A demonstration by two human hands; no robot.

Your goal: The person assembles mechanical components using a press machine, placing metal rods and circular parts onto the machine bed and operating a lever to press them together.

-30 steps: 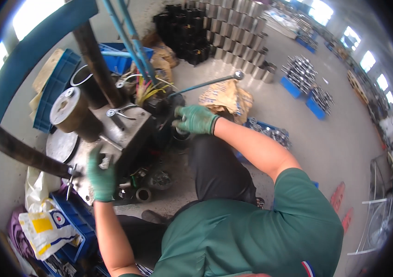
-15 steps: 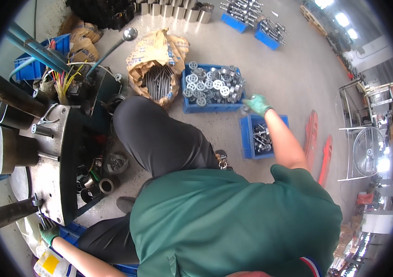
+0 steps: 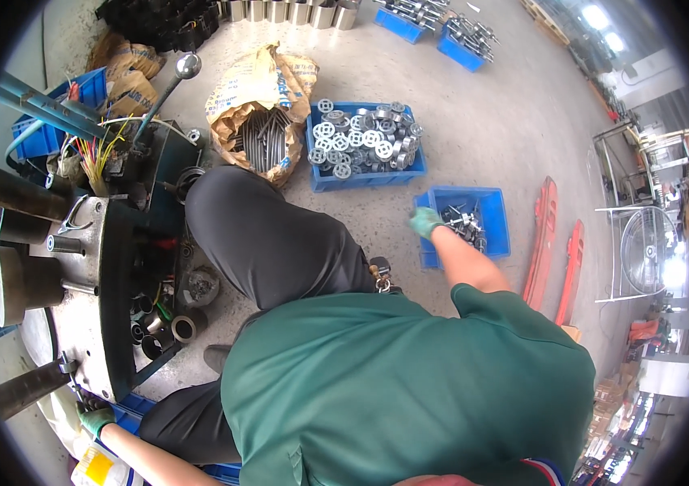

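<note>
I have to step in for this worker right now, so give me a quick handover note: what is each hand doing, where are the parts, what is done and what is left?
Right hand, green-gloved: at the near rim of the small blue bin of metal parts; whether it grips one cannot be told.
Left hand, gloved: low at the bottom corner of the grey machine; grip not visible.
Nearby: a bigger blue bin of round metal wheels, and a paper sack of rods.
Done: the reach to the small bin.
Left: lifting a part out.
</note>
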